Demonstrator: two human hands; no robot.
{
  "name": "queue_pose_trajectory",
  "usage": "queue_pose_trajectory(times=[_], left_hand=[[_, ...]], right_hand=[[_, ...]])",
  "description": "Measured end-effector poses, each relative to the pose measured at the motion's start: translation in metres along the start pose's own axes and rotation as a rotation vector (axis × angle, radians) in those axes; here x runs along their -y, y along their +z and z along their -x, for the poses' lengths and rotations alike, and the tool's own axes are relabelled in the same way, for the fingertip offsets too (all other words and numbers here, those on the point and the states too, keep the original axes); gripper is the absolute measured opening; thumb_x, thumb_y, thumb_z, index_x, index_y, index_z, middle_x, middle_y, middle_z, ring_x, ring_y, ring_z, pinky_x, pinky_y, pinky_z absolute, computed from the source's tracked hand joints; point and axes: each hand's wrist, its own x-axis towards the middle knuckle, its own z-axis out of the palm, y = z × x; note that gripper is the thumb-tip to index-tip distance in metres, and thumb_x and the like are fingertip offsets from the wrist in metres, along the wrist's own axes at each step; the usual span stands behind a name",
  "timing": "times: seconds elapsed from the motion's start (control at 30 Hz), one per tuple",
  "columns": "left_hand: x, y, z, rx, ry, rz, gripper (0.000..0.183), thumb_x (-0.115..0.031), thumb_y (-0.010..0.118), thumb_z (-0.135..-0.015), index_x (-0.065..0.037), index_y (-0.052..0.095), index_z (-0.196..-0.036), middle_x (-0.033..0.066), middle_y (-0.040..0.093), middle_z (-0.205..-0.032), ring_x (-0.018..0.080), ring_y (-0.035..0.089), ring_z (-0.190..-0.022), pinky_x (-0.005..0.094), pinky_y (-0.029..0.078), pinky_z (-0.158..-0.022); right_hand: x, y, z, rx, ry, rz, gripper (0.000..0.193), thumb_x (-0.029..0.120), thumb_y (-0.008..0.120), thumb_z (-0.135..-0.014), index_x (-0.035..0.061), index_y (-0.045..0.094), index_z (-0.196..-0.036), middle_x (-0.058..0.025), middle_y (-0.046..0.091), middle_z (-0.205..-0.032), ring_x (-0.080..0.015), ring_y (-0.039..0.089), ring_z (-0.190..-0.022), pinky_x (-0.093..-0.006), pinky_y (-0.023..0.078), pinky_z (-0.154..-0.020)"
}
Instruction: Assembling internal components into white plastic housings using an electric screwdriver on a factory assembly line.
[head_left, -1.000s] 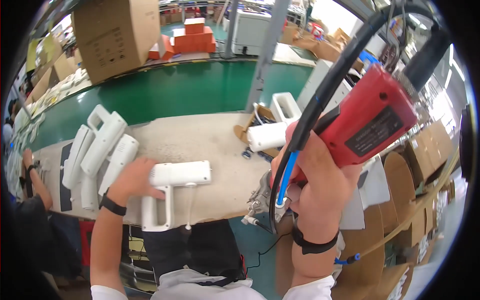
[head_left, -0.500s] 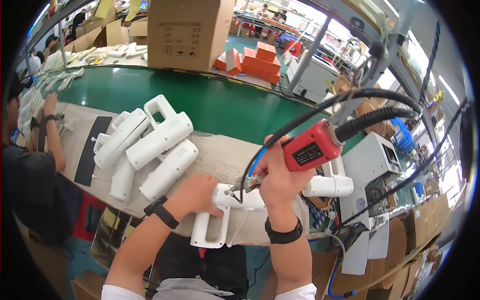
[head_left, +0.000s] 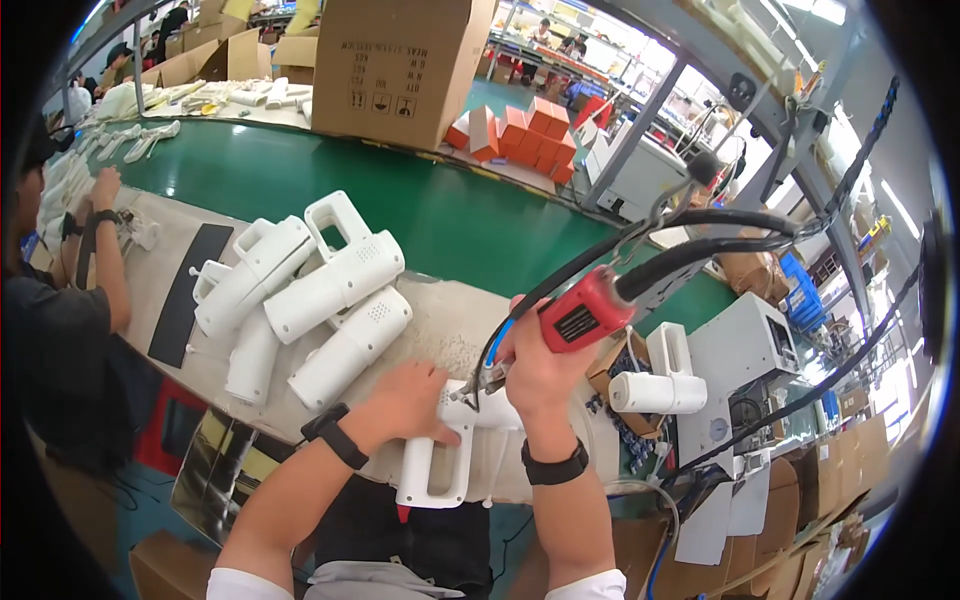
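A white plastic housing with a loop handle [head_left: 415, 470] lies on the bench in front of me. My left hand [head_left: 408, 402] is closed over its left part, thumb hooked at the handle opening. In my right hand [head_left: 538, 370] is a red corded power screwdriver [head_left: 585, 312], gripped around its body and slanting down to the left. Its metal front end is just above or on the housing's perforated end; contact cannot be made out. My right fist hides part of the housing.
Several similar white housings [head_left: 335, 285] are piled left of my hands, beside a black strip [head_left: 190, 295]. Another housing [head_left: 658, 390] stands at the right near a parts box. Cables hang from above. A co-worker [head_left: 70, 320] sits at the left; a green belt [head_left: 250, 170] runs behind.
My right hand has brought the screwdriver left and slightly down, its body tilting differently. The left hand keeps its hold on the housing. The whole view has shifted a little.
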Motion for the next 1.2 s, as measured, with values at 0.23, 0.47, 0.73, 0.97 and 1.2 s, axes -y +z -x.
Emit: queue_pose_trajectory(times=[0.23, 0.47, 0.73, 0.97, 1.2], left_hand=[[0.004, 0.009, -0.011, -0.081, -0.051, 0.075, 0.079, -0.055, 0.081, -0.054, 0.0, 0.058, -0.106, 0.016, 0.058, -0.106, 0.0323, 0.055, -0.104, 0.0405, 0.046, -0.09], [0.003, 0.01, -0.019, -0.068, -0.083, 0.058, 0.074, -0.054, 0.081, -0.056, -0.003, 0.059, -0.105, 0.0138, 0.06, -0.105, 0.0301, 0.056, -0.104, 0.0388, 0.046, -0.091], [0.003, 0.014, -0.019, -0.106, -0.065, 0.012, 0.075, -0.052, 0.082, -0.055, -0.003, 0.058, -0.107, 0.0146, 0.059, -0.104, 0.0309, 0.057, -0.103, 0.0389, 0.047, -0.088], [0.01, 0.026, 0.015, -0.303, -0.139, 0.514, 0.095, -0.045, 0.084, -0.057, 0.003, 0.044, -0.129, 0.0228, 0.05, -0.124, 0.0377, 0.049, -0.115, 0.0426, 0.04, -0.098], [0.008, 0.038, 0.028, -0.269, -0.169, 0.434, 0.102, -0.047, 0.084, -0.059, 0.001, 0.038, -0.136, 0.0245, 0.049, -0.126, 0.0381, 0.044, -0.118, 0.0427, 0.034, -0.103]], right_hand=[[0.056, -0.01, 0.002, -0.119, -0.083, -0.137, 0.011, 0.009, 0.059, -0.088, -0.0011, 0.054, -0.089, -0.0057, 0.054, -0.056, -0.0126, 0.053, -0.043, -0.025, 0.042, -0.037], [0.045, -0.018, 0.01, -0.073, -0.126, 0.007, 0.012, 0.011, 0.061, -0.088, -0.0001, 0.056, -0.087, -0.0041, 0.051, -0.053, -0.0122, 0.05, -0.04, -0.0231, 0.038, -0.037], [0.017, -0.011, 0.022, -0.076, -0.021, 0.007, 0.009, 0.006, 0.062, -0.085, -0.0006, 0.056, -0.086, -0.0031, 0.053, -0.055, -0.0095, 0.048, -0.04, -0.0219, 0.037, -0.037], [0.027, -0.024, 0.02, -0.148, -0.045, -0.126, 0.013, 0.003, 0.058, -0.086, -0.0005, 0.051, -0.096, -0.0076, 0.056, -0.063, -0.015, 0.052, -0.043, -0.0255, 0.04, -0.038], [0.056, 0.016, 0.006, -0.19, -0.142, -0.266, 0.012, 0.008, 0.056, -0.089, -0.0019, 0.053, -0.096, -0.0072, 0.052, -0.058, -0.0156, 0.048, -0.04, -0.0266, 0.037, -0.037]])
